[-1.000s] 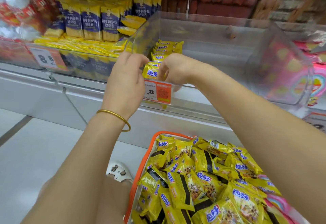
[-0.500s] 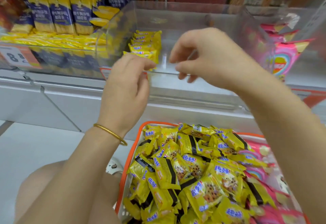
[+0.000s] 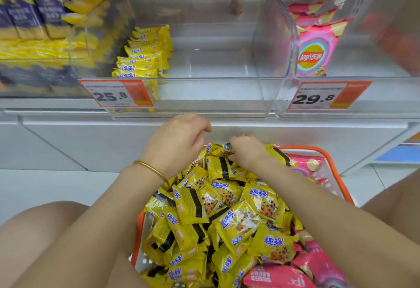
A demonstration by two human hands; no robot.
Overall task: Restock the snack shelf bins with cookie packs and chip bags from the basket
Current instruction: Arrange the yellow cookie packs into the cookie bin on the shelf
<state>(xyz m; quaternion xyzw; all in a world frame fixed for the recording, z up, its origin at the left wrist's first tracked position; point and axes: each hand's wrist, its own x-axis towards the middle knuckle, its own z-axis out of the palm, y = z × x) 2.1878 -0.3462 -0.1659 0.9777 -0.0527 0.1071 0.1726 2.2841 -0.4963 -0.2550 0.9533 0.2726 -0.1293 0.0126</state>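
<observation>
An orange-rimmed basket (image 3: 327, 158) at my knees is heaped with several yellow cookie packs (image 3: 227, 208), and pink chip bags (image 3: 304, 162) lie along its right side. My right hand (image 3: 247, 153) is down on the far top of the heap, its fingers curled round one yellow cookie pack (image 3: 221, 150). Beside it my left hand (image 3: 177, 142), with a gold bangle on the wrist, hovers over the basket's far edge with loosely curled fingers, holding nothing. Above, the clear middle bin (image 3: 204, 97) holds one row of cookie packs (image 3: 141, 60) against its left wall.
The clear bin on the right holds a pink Lay's chip bag (image 3: 313, 53). The left bin (image 3: 41, 15) is packed with yellow and blue packs. Price tags 25.8 (image 3: 116, 94) and 29.8 (image 3: 327, 95) hang on the bin fronts. A white shelf base runs below.
Both hands have dropped from the middle bin to the basket. The right hand now grips a cookie pack on the heap. The view has tipped down.
</observation>
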